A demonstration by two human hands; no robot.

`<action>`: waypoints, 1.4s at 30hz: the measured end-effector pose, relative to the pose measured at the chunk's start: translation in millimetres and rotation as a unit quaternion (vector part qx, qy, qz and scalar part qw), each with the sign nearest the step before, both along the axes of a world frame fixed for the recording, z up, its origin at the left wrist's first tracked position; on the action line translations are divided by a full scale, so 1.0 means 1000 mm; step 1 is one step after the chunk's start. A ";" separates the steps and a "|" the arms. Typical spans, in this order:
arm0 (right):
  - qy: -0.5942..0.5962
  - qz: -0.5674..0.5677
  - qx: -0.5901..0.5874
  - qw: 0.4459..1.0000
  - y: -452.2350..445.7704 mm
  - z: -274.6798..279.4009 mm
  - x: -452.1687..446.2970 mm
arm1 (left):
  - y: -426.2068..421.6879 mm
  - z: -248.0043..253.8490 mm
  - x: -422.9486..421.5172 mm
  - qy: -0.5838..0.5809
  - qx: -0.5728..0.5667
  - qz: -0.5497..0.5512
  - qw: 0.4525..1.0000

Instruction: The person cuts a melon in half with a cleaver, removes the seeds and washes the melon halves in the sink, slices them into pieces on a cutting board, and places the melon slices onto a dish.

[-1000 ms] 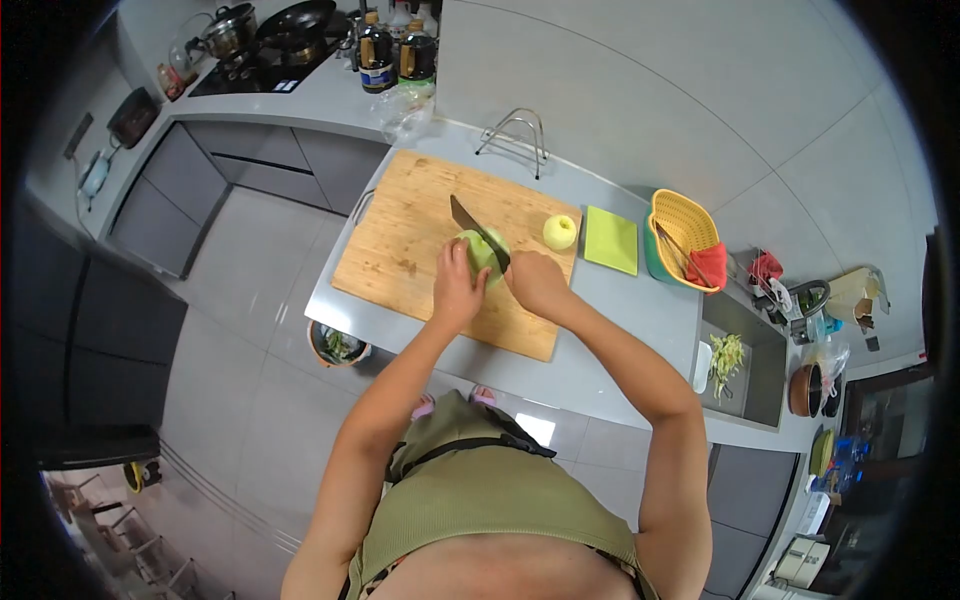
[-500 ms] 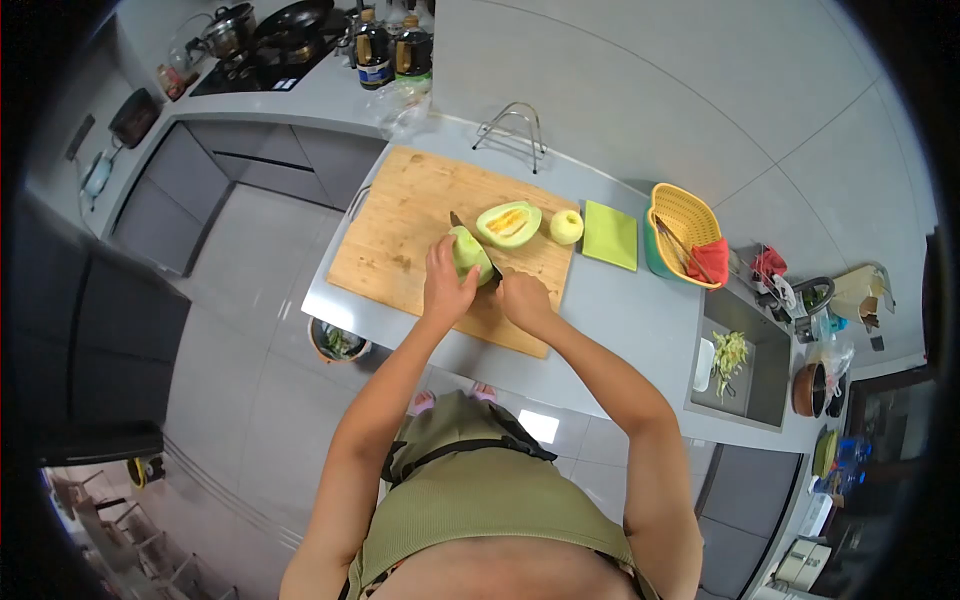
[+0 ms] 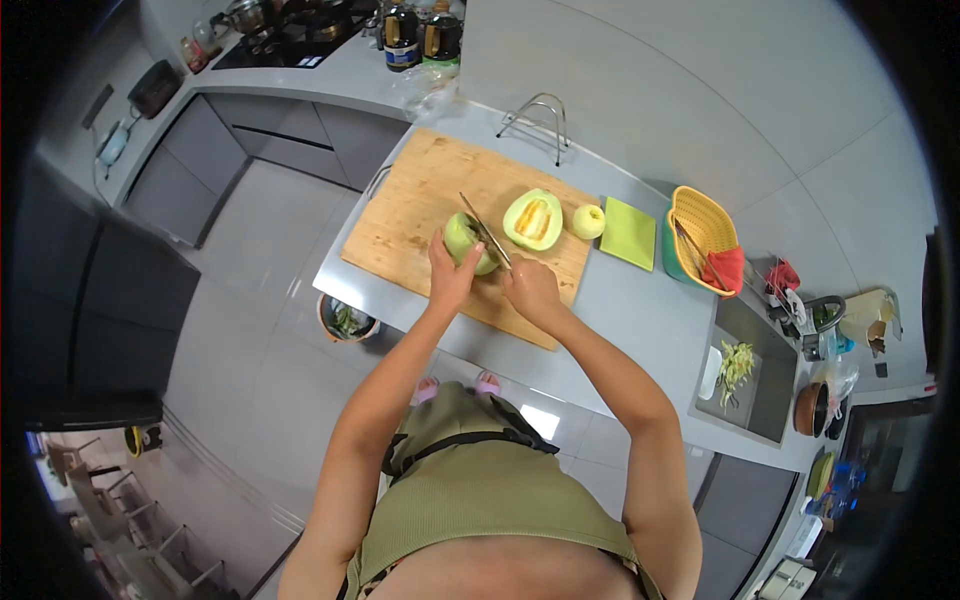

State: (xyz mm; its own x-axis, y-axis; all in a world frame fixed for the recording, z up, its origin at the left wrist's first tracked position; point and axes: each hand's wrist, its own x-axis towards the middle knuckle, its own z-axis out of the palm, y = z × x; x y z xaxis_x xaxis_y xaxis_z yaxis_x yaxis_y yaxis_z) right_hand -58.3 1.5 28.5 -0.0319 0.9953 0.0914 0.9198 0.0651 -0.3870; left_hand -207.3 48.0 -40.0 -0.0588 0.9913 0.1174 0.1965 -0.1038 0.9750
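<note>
On the wooden cutting board (image 3: 400, 205), my left hand (image 3: 453, 272) grips a pale green melon half (image 3: 462, 238) from its left and near side. My right hand (image 3: 532, 288) is closed round the handle of a knife (image 3: 484, 227), whose blade points up and left beside that half. The other melon half (image 3: 533, 219) lies cut face up, showing yellow-orange seeds, to the right of the knife. Next to it, near the board's right edge, rests a small pale yellow-green round fruit (image 3: 588, 222).
A green square board (image 3: 628, 233) and a yellow basket in a green one (image 3: 703, 218) stand to the right. Peelings lie in the sink (image 3: 763, 395). Behind is a wire rack (image 3: 540, 118); a bin (image 3: 345, 320) sits below the counter's left edge.
The melon has come apart into two halves, one now lying cut face up on the right. The knife has lifted from between them, and the left half has turned in my left hand.
</note>
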 end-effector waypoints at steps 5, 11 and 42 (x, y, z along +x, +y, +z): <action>-0.032 0.021 0.011 0.999 0.005 0.010 -0.003 | 0.006 0.000 -0.010 -0.189 -0.132 -0.012 0.973; 0.003 0.026 0.045 0.999 0.026 0.020 -0.020 | 0.003 -0.007 -0.053 -0.395 -0.224 0.018 0.891; 0.601 -0.152 -0.234 0.749 0.162 -0.029 -0.029 | 0.031 0.005 -0.128 -0.436 -0.233 -0.015 0.869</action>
State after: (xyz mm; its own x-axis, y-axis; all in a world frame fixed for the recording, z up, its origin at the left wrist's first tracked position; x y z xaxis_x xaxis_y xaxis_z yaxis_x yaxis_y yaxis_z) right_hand -87.4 164.0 -0.9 0.0284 0.8720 -0.4887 -0.1669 -0.4778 -0.8624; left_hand -335.4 79.0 -34.5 0.1029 0.9223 -0.3725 -0.6334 0.3495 0.6904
